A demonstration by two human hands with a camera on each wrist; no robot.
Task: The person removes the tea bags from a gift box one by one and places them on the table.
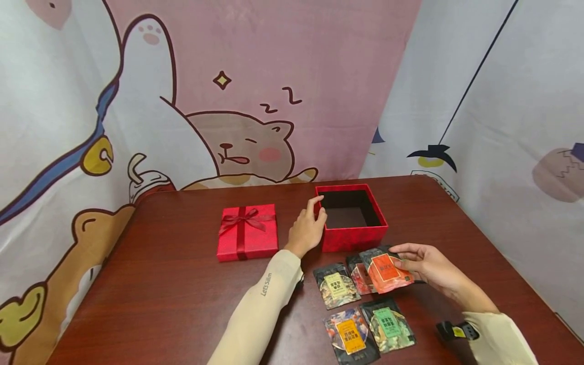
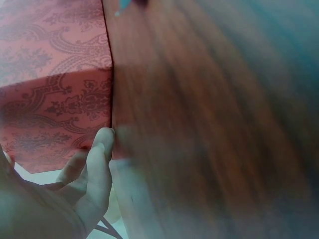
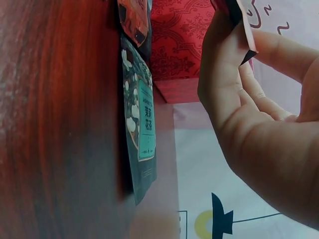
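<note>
An uncovered red box [image 1: 355,239] with a dark inside stands near the table's back edge. My left hand [image 1: 308,230] rests against its left side, fingers touching the wall near the rim; the left wrist view shows the patterned box wall [image 2: 60,109] beside those fingers. In front of the box, my right hand [image 1: 431,267] pinches an orange-labelled packet [image 1: 388,274] between thumb and fingers. Partly hidden below it is a red packet [image 1: 360,276]. Close by lie a cream-labelled packet [image 1: 336,286], a yellow-labelled packet [image 1: 351,335] and a green-labelled packet [image 1: 388,324].
A red lid [image 1: 251,238] with a ribbon bow lies left of the box on the brown table [image 1: 182,304]. Behind the table hangs a cartoon-printed cloth [image 1: 274,61]. From the right wrist, a teal-labelled packet [image 3: 142,119] shows on the table below the hand.
</note>
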